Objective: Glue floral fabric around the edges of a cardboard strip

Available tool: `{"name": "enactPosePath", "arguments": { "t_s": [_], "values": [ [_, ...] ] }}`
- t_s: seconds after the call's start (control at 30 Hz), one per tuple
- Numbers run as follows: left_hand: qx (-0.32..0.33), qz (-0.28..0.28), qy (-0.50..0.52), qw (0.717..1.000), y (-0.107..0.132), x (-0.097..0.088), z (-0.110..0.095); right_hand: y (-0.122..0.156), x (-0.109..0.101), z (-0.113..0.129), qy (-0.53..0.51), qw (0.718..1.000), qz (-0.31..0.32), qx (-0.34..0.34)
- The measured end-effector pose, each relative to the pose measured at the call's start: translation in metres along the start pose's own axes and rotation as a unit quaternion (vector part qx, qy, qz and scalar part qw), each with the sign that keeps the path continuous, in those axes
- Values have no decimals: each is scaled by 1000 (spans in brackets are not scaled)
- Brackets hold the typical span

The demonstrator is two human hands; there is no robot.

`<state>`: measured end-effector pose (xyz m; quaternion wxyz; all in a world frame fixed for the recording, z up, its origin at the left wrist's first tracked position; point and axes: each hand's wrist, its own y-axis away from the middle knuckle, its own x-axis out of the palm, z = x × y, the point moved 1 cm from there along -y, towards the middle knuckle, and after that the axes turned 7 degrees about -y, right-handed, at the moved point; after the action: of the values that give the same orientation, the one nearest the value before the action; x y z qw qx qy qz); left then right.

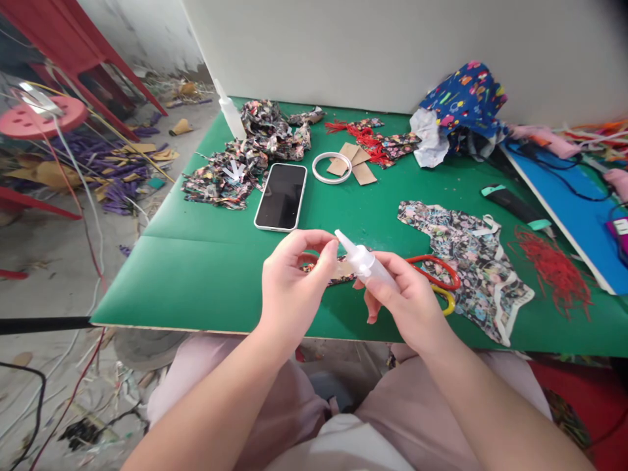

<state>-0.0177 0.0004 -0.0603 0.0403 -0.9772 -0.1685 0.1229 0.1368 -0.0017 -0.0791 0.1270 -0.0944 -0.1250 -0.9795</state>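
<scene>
My right hand [409, 302] grips a small clear glue bottle [366, 261], its white nozzle pointing up and left. My left hand [293, 281] pinches at the nozzle tip with thumb and fingers; a small piece of patterned fabric with card [338, 276] lies just behind and under the fingers, and whether the hand holds it I cannot tell. Both hands hover above the near edge of the green table [206, 268]. Red and yellow handled scissors [441, 278] lie right behind my right hand.
A phone [280, 196] lies face up mid-table, with a white tape ring [332, 167] and brown card pieces [358, 163] beyond. Floral fabric pieces [466, 258] lie right, fabric scraps [245, 157] left, red threads [554, 268], another glue bottle [229, 111], blue cloth [466, 98], a blue board [579, 209].
</scene>
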Motion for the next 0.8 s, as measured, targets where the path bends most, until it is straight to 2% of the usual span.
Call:
{"name": "enactPosePath", "arguments": {
  "t_s": [0.13,0.37,0.5,0.67,0.8],
  "values": [
    [3,5,4,1000,1,0,0,4,-1,2,73,997,-30,-16],
    [6,-3,-30,1000,0,0,1,7,-1,2,177,978,-58,-95],
    [10,1,-37,999,-1,0,1,7,-2,2,167,980,-55,-94],
    [17,9,-33,999,-1,-2,1,6,-3,1,93,995,-14,-20],
    [19,6,-26,999,-1,-3,1,4,-3,1,26,1000,14,-1]
  ]
}}
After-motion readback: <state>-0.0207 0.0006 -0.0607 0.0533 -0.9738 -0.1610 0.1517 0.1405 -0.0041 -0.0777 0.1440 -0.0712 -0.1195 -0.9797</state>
